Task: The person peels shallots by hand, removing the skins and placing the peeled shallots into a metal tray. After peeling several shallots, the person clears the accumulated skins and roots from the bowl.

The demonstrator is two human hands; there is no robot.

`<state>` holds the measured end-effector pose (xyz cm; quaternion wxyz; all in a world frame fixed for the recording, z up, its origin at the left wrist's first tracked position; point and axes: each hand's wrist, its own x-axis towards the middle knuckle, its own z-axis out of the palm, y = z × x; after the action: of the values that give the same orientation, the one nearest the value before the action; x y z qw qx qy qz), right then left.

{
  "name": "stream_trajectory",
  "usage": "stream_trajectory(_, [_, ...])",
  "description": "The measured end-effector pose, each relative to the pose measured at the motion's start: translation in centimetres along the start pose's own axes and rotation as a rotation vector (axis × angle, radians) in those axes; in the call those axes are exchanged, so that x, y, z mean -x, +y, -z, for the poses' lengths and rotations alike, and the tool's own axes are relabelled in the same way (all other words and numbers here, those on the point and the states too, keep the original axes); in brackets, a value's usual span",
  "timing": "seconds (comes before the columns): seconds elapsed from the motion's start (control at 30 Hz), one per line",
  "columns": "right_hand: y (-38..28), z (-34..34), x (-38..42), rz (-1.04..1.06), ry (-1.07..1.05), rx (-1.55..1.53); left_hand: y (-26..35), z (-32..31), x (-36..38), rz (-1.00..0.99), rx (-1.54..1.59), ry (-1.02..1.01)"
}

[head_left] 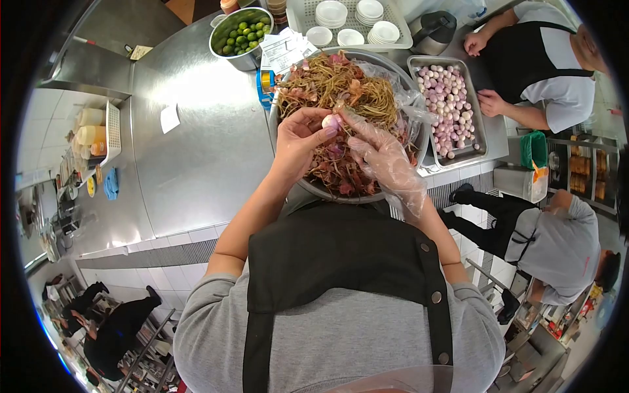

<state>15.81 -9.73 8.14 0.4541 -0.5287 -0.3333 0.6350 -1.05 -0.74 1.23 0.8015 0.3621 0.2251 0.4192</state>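
A partly peeled shallot (330,122), white and pale purple, is pinched between the thumb and fingers of my bare left hand (298,134). My right hand (386,157), in a clear plastic glove, is close beside it with its fingers bent toward the shallot. What its fingertips hold, if anything, is too small to tell. Both hands are over a large round metal bowl (424,141) heaped with dry roots and reddish shallot skins (337,167). A clear plastic bag (406,98) lies along the bowl's right side.
Right of the bowl, a metal tray (483,145) holds many peeled shallots. Behind are a bowl of limes (246,36), printed papers (285,51), a blue tape dispenser (265,90) and a crate (298,16) with small white dishes. A co-worker's hand (491,103) is by the tray.
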Motion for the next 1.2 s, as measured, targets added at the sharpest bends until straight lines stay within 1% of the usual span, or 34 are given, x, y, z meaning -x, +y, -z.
stream_trajectory(0.03, [0.2, -0.2, -0.1, 0.066, 0.012, 0.023, 0.0, -0.1, 0.0, -0.004, -0.015, 0.004])
stream_trajectory(0.17, [0.4, -0.2, -0.2, 0.072, 0.022, -0.031, -0.2, -0.2, 0.0, -0.009, -0.023, 0.011])
stream_trajectory(0.23, [0.6, 0.2, -0.4, -0.02, 0.071, 0.004, -0.4, 0.0, -0.1, 0.004, -0.045, 0.024])
stream_trajectory(0.27, [0.6, 0.1, -0.5, -0.019, 0.07, 0.004, -0.3, 0.0, -0.1, 0.003, -0.045, 0.025])
stream_trajectory(0.33, [0.5, -0.3, -0.6, 0.094, 0.109, -0.075, -0.1, -0.2, 0.0, 0.005, 0.021, -0.01])
stream_trajectory(0.37, [0.5, -0.2, -0.7, 0.094, 0.109, -0.074, -0.2, -0.1, 0.0, 0.004, 0.022, -0.01])
stream_trajectory(0.43, [0.5, 0.0, -0.8, 0.091, 0.173, -0.012, -0.5, 0.3, -0.1, -0.007, 0.079, -0.069])
stream_trajectory(0.47, [0.3, -0.1, -0.7, 0.091, 0.173, -0.012, -0.5, 0.5, -0.1, -0.007, 0.079, -0.069])
stream_trajectory(0.53, [-0.4, -0.2, -0.3, 0.025, 0.158, 0.001, -0.4, 0.7, -0.2, 0.073, 0.159, -0.05])
stream_trajectory(0.57, [-0.2, -0.1, -0.3, 0.025, 0.158, 0.001, -0.4, 0.5, -0.2, 0.073, 0.159, -0.05])
stream_trajectory(0.63, [0.2, 0.0, -0.4, 0.053, 0.025, -0.05, -0.4, -0.1, -0.2, -0.013, 0.001, 0.02])
stream_trajectory(0.67, [0.1, -0.2, -0.3, 0.052, 0.024, -0.05, -0.5, 0.1, -0.2, -0.013, 0.001, 0.021])
stream_trajectory(0.73, [-0.2, -0.7, -0.2, 0.061, 0.146, -0.045, -0.6, 0.8, -0.5, 0.03, -0.03, 0.007])
stream_trajectory(0.77, [-0.1, -0.5, -0.4, 0.061, 0.146, -0.044, -0.5, 0.9, -0.5, 0.03, -0.03, 0.007])
stream_trajectory(0.83, [0.1, 0.2, -0.8, 0.166, 0.299, 0.013, -0.1, 0.7, -0.4, 0.025, -0.011, -0.017])
stream_trajectory(0.97, [0.4, 1.1, -0.9, 0.165, 0.253, 0.12, -0.3, 0.8, -0.3, 0.031, 0.018, -0.002])
stream_trajectory(1.03, [0.4, 1.4, -0.6, 0.106, 0.151, 0.305, -0.5, 0.7, -0.3, 0.011, -0.005, -0.024])
stream_trajectory(1.07, [0.1, 1.2, -0.4, 0.105, 0.15, 0.306, -0.5, 0.7, -0.3, 0.011, -0.005, -0.024])
stream_trajectory(1.13, [-0.7, 0.4, 0.1, 0.083, 0.044, 0.158, -0.4, 0.5, -0.4, 0.006, 0.026, -0.051])
stream_trajectory(1.17, [-0.2, 0.5, 0.0, 0.082, 0.044, 0.158, -0.4, 0.4, -0.4, 0.005, 0.026, -0.05])
stream_trajectory(1.2, [0.5, 0.6, -0.2, 0.126, 0.022, 0.217, -0.4, 0.3, -0.4, -0.005, 0.023, -0.047])
